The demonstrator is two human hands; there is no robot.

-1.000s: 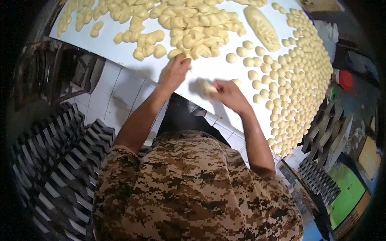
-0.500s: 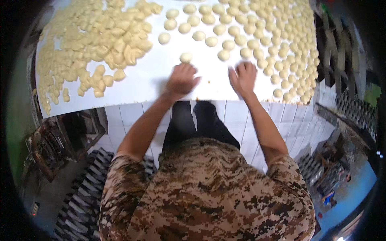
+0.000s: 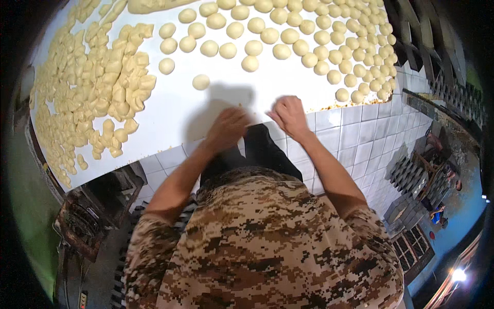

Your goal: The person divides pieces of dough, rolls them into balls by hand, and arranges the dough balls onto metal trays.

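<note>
My left hand (image 3: 228, 127) hovers over the near edge of the white table (image 3: 170, 116), smeared by motion, so its fingers do not read clearly. A little to its right, at the same edge, my right hand (image 3: 291, 117) has curled fingers; whatever is under them, if anything, is hidden. Beyond my hands, the closest lone dough ball (image 3: 201, 82) lies on the tabletop, touched by neither hand. Smooth round dough balls (image 3: 289, 36) fill the middle and right. Rough cut dough pieces (image 3: 110, 77) lie heaped on the left.
A big slab of dough (image 3: 154, 4) lies at the far edge. White tiles (image 3: 342, 129) show below the table's near side. Dark slatted racks (image 3: 409, 172) stand at the right, and a rusty metal object (image 3: 80, 226) is low at the left.
Both hands have drawn back from among the dough balls to the near edge and come closer together. The view has turned, bringing the dough slab into sight.
</note>
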